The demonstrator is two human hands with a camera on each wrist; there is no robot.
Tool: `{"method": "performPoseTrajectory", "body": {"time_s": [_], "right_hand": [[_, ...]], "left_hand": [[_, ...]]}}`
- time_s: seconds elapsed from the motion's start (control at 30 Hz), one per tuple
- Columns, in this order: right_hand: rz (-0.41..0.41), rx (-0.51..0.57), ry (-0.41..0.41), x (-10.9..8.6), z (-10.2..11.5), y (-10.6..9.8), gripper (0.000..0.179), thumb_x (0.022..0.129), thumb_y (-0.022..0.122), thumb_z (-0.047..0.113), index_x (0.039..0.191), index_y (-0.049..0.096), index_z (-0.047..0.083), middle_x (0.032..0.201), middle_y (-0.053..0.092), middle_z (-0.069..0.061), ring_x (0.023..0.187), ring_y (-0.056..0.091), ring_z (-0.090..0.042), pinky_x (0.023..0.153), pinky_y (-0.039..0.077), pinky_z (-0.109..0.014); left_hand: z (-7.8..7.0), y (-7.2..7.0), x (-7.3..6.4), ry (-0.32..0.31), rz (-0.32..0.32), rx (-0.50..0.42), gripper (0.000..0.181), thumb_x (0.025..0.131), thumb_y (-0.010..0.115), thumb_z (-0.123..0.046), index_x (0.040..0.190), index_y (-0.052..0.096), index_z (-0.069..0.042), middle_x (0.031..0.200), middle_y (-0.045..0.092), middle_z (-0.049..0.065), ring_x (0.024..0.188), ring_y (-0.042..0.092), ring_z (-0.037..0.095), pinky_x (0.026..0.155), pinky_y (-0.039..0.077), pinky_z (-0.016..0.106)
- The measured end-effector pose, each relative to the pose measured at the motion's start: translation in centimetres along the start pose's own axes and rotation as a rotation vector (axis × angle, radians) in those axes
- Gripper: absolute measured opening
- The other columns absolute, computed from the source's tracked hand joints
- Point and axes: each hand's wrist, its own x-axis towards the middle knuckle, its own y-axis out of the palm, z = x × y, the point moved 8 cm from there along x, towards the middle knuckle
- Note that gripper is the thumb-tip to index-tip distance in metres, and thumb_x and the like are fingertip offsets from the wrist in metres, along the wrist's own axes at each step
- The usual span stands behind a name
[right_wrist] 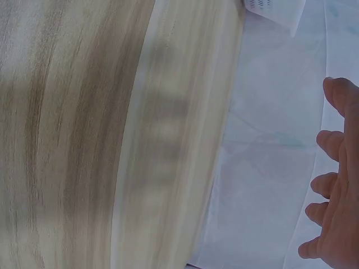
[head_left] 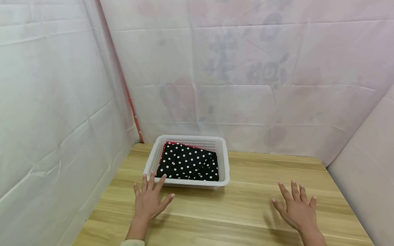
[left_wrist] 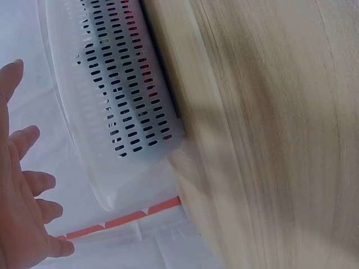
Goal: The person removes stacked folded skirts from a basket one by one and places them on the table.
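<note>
A white plastic basket (head_left: 226, 168) with slotted walls stands near the back of the wooden table. Inside it lies a folded black cloth with white polka dots (head_left: 185, 163), a red edge showing along its back and left. My left hand (head_left: 148, 202), fingers spread, hovers by the basket's front left corner; its fingertips overlap the rim in the head view. In the left wrist view the slotted basket wall (left_wrist: 123, 84) is beside the spread fingers. Well to the right of the basket, my right hand (head_left: 299, 212) is held over the table with fingers spread, holding nothing.
The wooden table (head_left: 245, 228) has light and dark grain. Pale creased sheets hang as walls behind it (head_left: 237, 102), on the left (head_left: 45, 112) and on the right (head_left: 374, 156). A red strip (head_left: 133, 111) runs down the back left corner.
</note>
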Motion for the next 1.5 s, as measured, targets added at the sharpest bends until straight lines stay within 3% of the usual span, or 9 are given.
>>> {"method": "performPoseTrajectory", "body": {"time_s": [0.23, 0.33, 0.43, 0.53, 0.63, 0.7, 0.83, 1.17, 1.5], "right_hand": [[-0.015, 0.024, -0.009, 0.0, 0.2, -0.2, 0.069, 0.094, 0.044, 0.051, 0.148, 0.024, 0.014, 0.148, 0.009, -0.03, 0.133, -0.003, -0.047, 0.091, -0.002, -0.075], [-0.019, 0.105, -0.018, 0.0, 0.2, -0.3, 0.07, 0.093, 0.049, 0.047, 0.147, 0.025, 0.011, 0.146, 0.01, -0.033, 0.129, 0.011, -0.054, 0.089, 0.009, -0.076], [-0.034, 0.29, -0.021, 0.0, 0.2, -0.8, 0.068, 0.09, 0.06, 0.037, 0.144, 0.032, 0.007, 0.143, 0.019, -0.034, 0.118, 0.03, -0.059, 0.084, 0.027, -0.073], [-0.041, 0.615, -0.004, -0.2, -0.1, -0.9, 0.062, 0.088, 0.065, 0.022, 0.141, 0.038, 0.004, 0.137, 0.036, -0.029, 0.111, 0.052, -0.036, 0.082, 0.047, -0.05], [-0.041, 0.999, 0.004, -0.5, -0.4, -0.5, 0.056, 0.09, 0.061, 0.006, 0.14, 0.038, 0.003, 0.129, 0.051, -0.011, 0.105, 0.057, -0.011, 0.08, 0.049, -0.024], [-0.03, 1.178, -0.006, -0.7, -0.4, -0.3, 0.053, 0.09, 0.057, -0.002, 0.139, 0.038, 0.0, 0.125, 0.055, -0.003, 0.105, 0.057, -0.008, 0.08, 0.049, -0.021], [-0.036, 1.244, -0.01, -1.0, -0.5, -0.2, 0.051, 0.09, 0.055, -0.005, 0.138, 0.039, -0.002, 0.121, 0.057, 0.009, 0.105, 0.057, -0.009, 0.081, 0.048, -0.021], [-0.084, 1.336, -0.086, 0.6, 2.6, -1.7, 0.049, 0.09, 0.052, -0.009, 0.137, 0.04, -0.003, 0.124, 0.056, 0.002, 0.109, 0.055, -0.012, 0.084, 0.047, -0.021], [-0.052, 1.47, -0.217, 4.7, 7.4, -0.9, 0.049, 0.091, 0.049, -0.01, 0.138, 0.036, -0.006, 0.129, 0.051, -0.015, 0.113, 0.054, -0.019, 0.086, 0.047, -0.025]], "left_hand": [[-0.1, -0.1, 0.0, 0.0, 0.006, 0.004, 0.077, 0.08, 0.051, -0.067, 0.142, 0.042, -0.023, 0.148, 0.023, 0.018, 0.132, 0.018, 0.046, 0.098, 0.006, 0.07], [0.2, -0.2, 0.1, -0.01, -0.013, -0.083, 0.076, 0.08, 0.058, -0.061, 0.14, 0.044, -0.018, 0.146, 0.028, 0.021, 0.13, 0.023, 0.046, 0.097, 0.013, 0.07], [0.8, -0.4, 0.2, -0.046, -0.046, -0.32, 0.07, 0.08, 0.068, -0.048, 0.136, 0.048, -0.012, 0.139, 0.038, 0.023, 0.123, 0.037, 0.044, 0.094, 0.029, 0.065], [1.6, -0.5, 0.2, -0.114, -0.078, -0.692, 0.058, 0.08, 0.074, -0.028, 0.129, 0.053, -0.007, 0.127, 0.052, 0.02, 0.111, 0.051, 0.038, 0.089, 0.041, 0.057], [1.8, -0.4, -0.2, -0.174, -0.1, -0.978, 0.052, 0.079, 0.075, -0.013, 0.126, 0.055, -0.004, 0.119, 0.059, 0.017, 0.106, 0.056, 0.034, 0.09, 0.042, 0.051], [1.6, -0.3, -0.4, -0.187, -0.096, -1.059, 0.051, 0.078, 0.075, -0.009, 0.125, 0.055, -0.001, 0.118, 0.059, 0.018, 0.106, 0.056, 0.034, 0.09, 0.041, 0.053], [0.7, -1.0, -0.7, -0.175, -0.081, -1.057, 0.05, 0.079, 0.074, -0.005, 0.124, 0.055, 0.002, 0.12, 0.058, 0.019, 0.11, 0.054, 0.033, 0.09, 0.04, 0.055], [-1.4, -4.8, 0.3, -0.196, -0.037, -1.023, 0.055, 0.079, 0.072, -0.003, 0.13, 0.05, 0.002, 0.13, 0.049, 0.022, 0.118, 0.046, 0.04, 0.095, 0.034, 0.057], [0.8, -1.5, 3.5, -0.189, -0.049, -1.02, 0.057, 0.08, 0.075, -0.018, 0.132, 0.052, -0.013, 0.133, 0.05, 0.01, 0.121, 0.044, 0.027, 0.098, 0.034, 0.053]]}}
